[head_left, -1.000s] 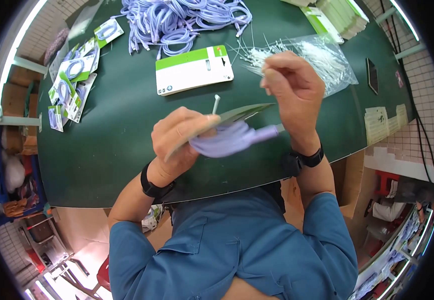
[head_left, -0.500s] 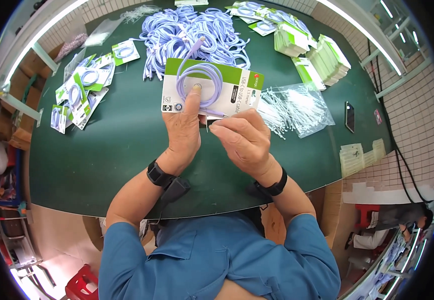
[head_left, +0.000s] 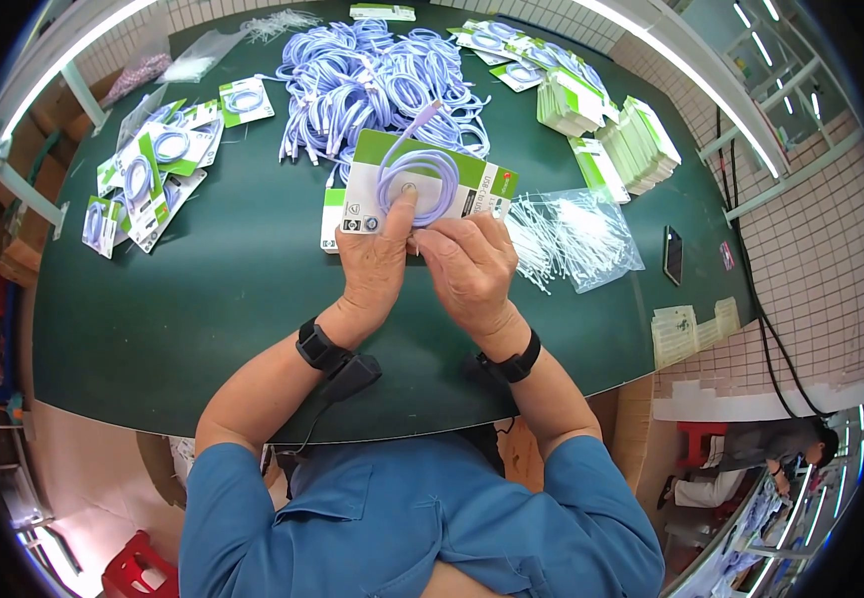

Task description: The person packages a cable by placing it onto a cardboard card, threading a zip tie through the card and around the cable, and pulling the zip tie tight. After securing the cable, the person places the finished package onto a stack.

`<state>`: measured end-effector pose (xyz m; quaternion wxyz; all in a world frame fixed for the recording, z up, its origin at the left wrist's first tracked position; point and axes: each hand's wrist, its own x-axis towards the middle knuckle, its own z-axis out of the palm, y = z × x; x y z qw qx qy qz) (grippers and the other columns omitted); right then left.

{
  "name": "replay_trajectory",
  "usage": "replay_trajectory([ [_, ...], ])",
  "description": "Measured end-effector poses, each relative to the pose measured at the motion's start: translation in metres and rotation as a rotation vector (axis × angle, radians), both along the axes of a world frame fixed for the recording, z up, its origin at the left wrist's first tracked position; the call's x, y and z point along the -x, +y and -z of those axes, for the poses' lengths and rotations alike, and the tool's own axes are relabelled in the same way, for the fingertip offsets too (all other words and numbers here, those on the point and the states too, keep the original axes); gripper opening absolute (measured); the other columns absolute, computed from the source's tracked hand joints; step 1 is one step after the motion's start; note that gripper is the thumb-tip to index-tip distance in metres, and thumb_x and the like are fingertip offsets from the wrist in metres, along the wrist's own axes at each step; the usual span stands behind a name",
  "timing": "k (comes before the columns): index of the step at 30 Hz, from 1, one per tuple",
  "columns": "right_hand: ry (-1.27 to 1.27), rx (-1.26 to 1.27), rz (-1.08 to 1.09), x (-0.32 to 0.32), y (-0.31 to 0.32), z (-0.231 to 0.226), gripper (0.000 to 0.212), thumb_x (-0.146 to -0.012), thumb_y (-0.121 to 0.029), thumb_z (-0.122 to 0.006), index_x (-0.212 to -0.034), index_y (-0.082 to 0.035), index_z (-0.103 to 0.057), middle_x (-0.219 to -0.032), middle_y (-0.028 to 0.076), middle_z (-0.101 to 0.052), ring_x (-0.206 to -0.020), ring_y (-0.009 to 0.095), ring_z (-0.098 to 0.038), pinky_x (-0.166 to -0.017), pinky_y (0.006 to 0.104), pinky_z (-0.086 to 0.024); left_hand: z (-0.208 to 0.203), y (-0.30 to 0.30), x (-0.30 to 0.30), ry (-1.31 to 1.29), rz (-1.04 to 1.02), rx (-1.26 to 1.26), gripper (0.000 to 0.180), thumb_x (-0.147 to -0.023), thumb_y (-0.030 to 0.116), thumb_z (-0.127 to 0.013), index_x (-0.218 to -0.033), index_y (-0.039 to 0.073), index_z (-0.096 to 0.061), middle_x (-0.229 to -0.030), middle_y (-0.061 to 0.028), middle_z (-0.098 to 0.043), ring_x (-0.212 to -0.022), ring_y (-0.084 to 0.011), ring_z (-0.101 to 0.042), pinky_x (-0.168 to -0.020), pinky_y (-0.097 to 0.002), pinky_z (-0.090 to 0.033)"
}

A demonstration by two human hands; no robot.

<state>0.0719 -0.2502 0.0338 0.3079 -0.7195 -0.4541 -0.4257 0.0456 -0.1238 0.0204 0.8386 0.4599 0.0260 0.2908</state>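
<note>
In front of one heap of lavender cables (head_left: 382,85), too tangled to count, are one left hand (head_left: 374,267), one right hand (head_left: 474,267), two black wristbands (head_left: 319,346) and one card (head_left: 362,189) bearing one coiled cable (head_left: 447,185); left of the heap, one cluster of packaged cables (head_left: 141,179); right of it, another cluster (head_left: 542,45), at least two card stacks (head_left: 646,149), one bag of white ties (head_left: 591,244), one phone (head_left: 673,256). Farther right of the heap, one co-worker (head_left: 771,446).

left hand (head_left: 375,261): fingers hidden behind card (head_left: 469,186) | cable (head_left: 448,184): lower end lost at right hand (head_left: 472,264), below card | right fingertips' hold: too small to tell | stack (head_left: 331,217): mostly covered by card | stool (head_left: 131,564): cut by lower edge, far lower-left of card
</note>
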Motion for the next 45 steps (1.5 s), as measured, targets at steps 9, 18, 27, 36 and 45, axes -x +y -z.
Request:
replay_trajectory([
  [9,0.085,-0.007,0.048,0.0,0.003,0.005,0.027,-0.067,0.002,-0.083,-0.09,-0.009,-0.072,-0.091,0.002,-0.069,-0.078,0.023,-0.062,-0.06,0.0347,-0.051,0.011,0.0,-0.001,0.013,0.028,-0.029,0.024,-0.097,0.012,-0.073,-0.117,0.002,-0.066,-0.097,-0.0008,-0.07,-0.083,-0.006,-0.064,-0.063,-0.0225,-0.053],
  [18,0.167,0.038,0.073,0.003,0.0,0.003,0.024,-0.07,0.002,-0.081,-0.088,-0.007,-0.07,-0.092,0.003,-0.07,-0.075,0.022,-0.066,-0.058,0.0312,-0.055,0.008,0.001,0.005,0.101,0.104,0.002,0.025,-0.097,0.012,-0.074,-0.116,-0.001,-0.067,-0.099,-0.0029,-0.07,-0.084,-0.0084,-0.066,-0.065,-0.0243,-0.056],
  [27,0.158,-0.139,-0.028,0.004,-0.003,0.015,0.022,-0.071,0.009,-0.08,-0.089,-0.001,-0.072,-0.093,0.008,-0.07,-0.071,0.021,-0.071,-0.06,0.0306,-0.059,0.007,0.006,0.006,0.067,0.114,-0.154,0.028,-0.098,0.011,-0.071,-0.122,-0.001,-0.064,-0.105,-0.0057,-0.07,-0.088,-0.0098,-0.066,-0.07,-0.0249,-0.056],
  [36,0.109,-0.156,-0.095,0.003,-0.006,0.017,0.026,-0.068,0.011,-0.08,-0.09,0.002,-0.071,-0.094,0.011,-0.07,-0.075,0.022,-0.072,-0.062,0.0306,-0.059,-0.003,0.004,0.002,0.027,0.184,-0.077,0.043,-0.103,0.007,-0.063,-0.143,0.003,-0.046,-0.128,-0.0115,-0.062,-0.108,-0.0179,-0.067,-0.083,-0.03,-0.059],
  [45,0.203,-0.228,-0.127,0.013,-0.002,0.014,0.026,-0.073,0.01,-0.082,-0.094,0.001,-0.07,-0.097,0.011,-0.07,-0.079,0.024,-0.072,-0.063,0.0318,-0.059,-0.009,0.001,0.004,-0.043,0.221,-0.141,0.048,-0.102,0.004,-0.063,-0.145,0.005,-0.043,-0.131,-0.0108,-0.06,-0.113,-0.0197,-0.064,-0.092,-0.0325,-0.057],
])
